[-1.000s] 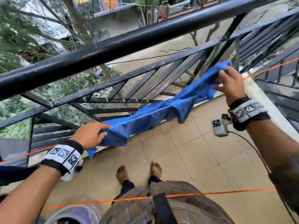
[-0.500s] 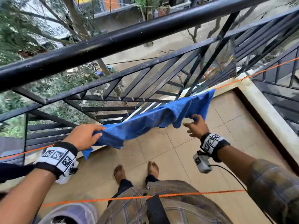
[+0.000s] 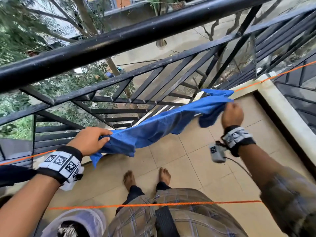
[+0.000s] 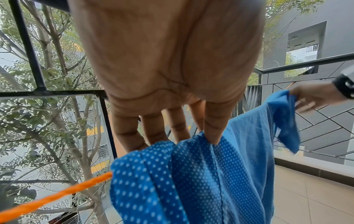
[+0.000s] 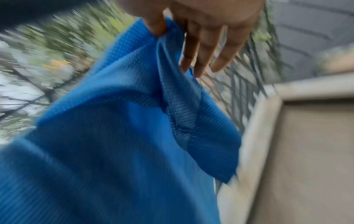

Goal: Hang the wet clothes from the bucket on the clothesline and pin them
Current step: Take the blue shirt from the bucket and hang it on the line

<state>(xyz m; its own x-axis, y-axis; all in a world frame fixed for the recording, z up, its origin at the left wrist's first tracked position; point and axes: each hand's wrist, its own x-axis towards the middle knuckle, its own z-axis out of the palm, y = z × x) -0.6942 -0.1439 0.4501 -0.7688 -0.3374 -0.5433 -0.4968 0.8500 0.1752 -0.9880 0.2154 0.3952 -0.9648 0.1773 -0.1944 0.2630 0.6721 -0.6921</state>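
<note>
A blue mesh garment (image 3: 162, 127) lies draped along the far orange clothesline (image 3: 273, 76), sagging in the middle. My left hand (image 3: 106, 135) grips its left end, fingers over the top and thumb beneath. In the left wrist view, the left hand (image 4: 182, 136) has its fingertips sunk into the cloth (image 4: 210, 181) where the clothesline (image 4: 57, 195) enters it. My right hand (image 3: 230, 106) pinches the right end. The right wrist view is blurred; there the right hand (image 5: 166, 30) holds a fold of the garment (image 5: 114, 136) between thumb and forefinger, other fingers straight.
The black balcony railing (image 3: 136, 36) stands just beyond the line. A second orange line (image 3: 188, 204) crosses at my waist. A pale bucket (image 3: 95, 219) holding cloth sits at my lower left. A dark garment (image 3: 12, 175) hangs at far left. A concrete ledge (image 3: 282, 113) bounds the right.
My right hand let go of the garment's raised right end, dropped below the cloth, then moved right and took hold of the right end again. The left hand kept its grip.
</note>
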